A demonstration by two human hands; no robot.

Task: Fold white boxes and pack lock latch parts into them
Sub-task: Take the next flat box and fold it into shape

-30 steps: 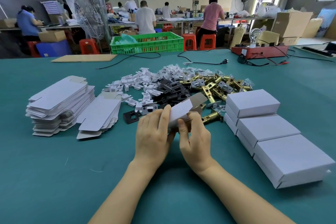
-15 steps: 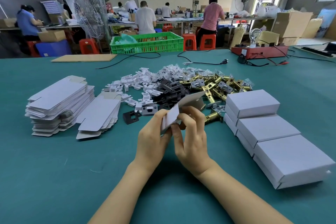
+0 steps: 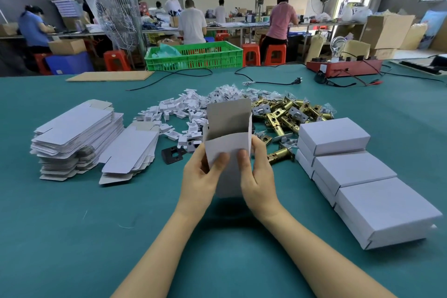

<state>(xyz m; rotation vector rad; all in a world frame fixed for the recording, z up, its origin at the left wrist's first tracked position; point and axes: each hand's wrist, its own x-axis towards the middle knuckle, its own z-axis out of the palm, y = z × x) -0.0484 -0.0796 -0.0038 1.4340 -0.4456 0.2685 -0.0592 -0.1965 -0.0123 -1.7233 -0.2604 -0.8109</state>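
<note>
Green felt table (image 3: 72, 237), workshop behind. I've got the white box (image 3: 227, 145) upright at frame centre, top flap open, grey inside showing. Left hand (image 3: 200, 181) and right hand (image 3: 258, 176) grip its sides, thumbs pressed on the front panel. Flat blanks (image 3: 72, 133) centre-left, brass latches (image 3: 287, 113) behind the box, folded boxes (image 3: 350, 167) right.

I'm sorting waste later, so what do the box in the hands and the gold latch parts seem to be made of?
Box: thin paperboard by the look, matte white outside, grey-brown uncoated inside, with sharp creases. Latch parts: probably metal with a shiny brass-coloured finish; the glints suggest plating, though the base metal cannot be told.
</note>
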